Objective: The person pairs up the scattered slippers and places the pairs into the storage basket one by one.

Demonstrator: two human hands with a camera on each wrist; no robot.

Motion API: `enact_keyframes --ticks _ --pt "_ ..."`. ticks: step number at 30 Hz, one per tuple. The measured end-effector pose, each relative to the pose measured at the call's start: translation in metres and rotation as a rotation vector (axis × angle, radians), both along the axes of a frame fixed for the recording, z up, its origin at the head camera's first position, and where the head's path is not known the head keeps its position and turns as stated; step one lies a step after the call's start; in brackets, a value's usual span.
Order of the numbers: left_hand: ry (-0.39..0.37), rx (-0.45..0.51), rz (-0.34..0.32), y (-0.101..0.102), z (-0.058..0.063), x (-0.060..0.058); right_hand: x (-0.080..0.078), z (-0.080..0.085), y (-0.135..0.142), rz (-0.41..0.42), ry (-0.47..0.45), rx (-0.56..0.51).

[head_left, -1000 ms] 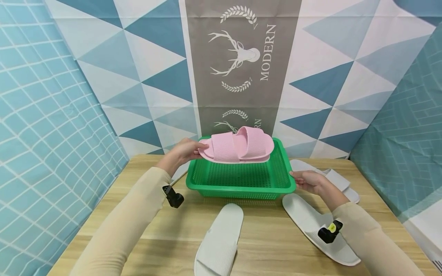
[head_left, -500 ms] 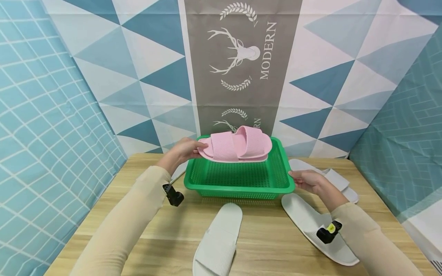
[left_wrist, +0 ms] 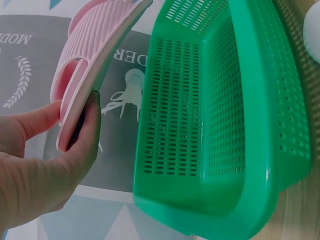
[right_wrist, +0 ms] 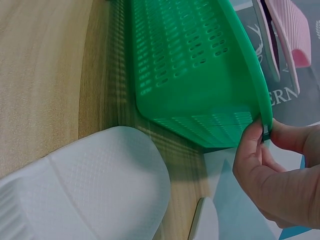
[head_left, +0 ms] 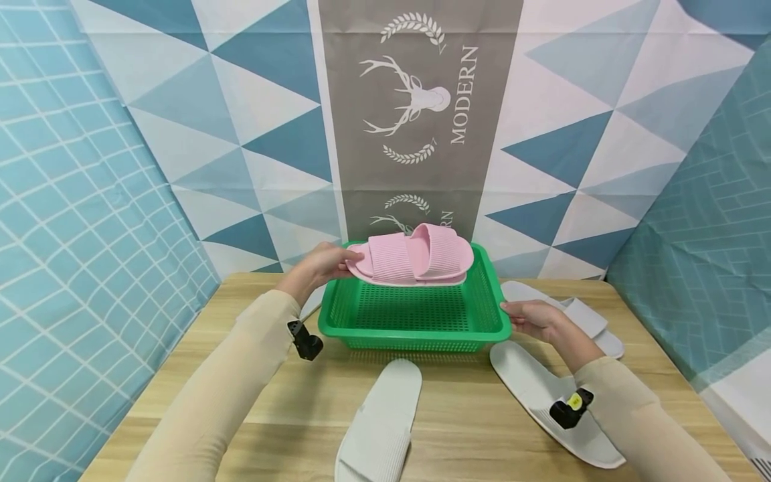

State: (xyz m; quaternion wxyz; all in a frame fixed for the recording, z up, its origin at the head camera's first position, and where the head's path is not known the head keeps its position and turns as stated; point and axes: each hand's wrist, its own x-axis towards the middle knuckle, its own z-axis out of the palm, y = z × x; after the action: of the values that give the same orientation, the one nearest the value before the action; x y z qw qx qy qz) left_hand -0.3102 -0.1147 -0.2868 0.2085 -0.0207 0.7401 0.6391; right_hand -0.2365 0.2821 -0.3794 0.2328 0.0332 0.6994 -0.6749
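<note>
My left hand (head_left: 323, 263) pinches one end of a pair of pink slippers (head_left: 394, 258), thumb on top and fingers beneath. The two ribbed slippers lie together, straps at opposite ends, above a green plastic basket (head_left: 415, 335) with perforated walls. In the left wrist view, the pink slippers (left_wrist: 92, 50) are seen edge-on beside the basket's opening. My right hand (head_left: 533, 316) pinches the basket's right rim; the right wrist view shows thumb and fingers on either side of the rim (right_wrist: 265, 107). The basket's visible floor holds nothing.
A white slipper (head_left: 385, 415) lies on the wooden table (head_left: 458, 408) in front of the basket. Two more, a near white slipper (head_left: 542, 395) and a far white slipper (head_left: 587, 318), lie at the right. Another pale slipper (head_left: 313, 301) is partly hidden behind the left wrist. Patterned cloth (head_left: 277, 120) hangs behind.
</note>
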Motion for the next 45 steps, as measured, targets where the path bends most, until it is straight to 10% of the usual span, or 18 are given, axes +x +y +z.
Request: enact_keyframes --ticks 45 --pt "0.050 -0.224 -0.014 0.050 -0.030 -0.046 -0.003 -0.006 0.001 -0.021 0.006 0.030"
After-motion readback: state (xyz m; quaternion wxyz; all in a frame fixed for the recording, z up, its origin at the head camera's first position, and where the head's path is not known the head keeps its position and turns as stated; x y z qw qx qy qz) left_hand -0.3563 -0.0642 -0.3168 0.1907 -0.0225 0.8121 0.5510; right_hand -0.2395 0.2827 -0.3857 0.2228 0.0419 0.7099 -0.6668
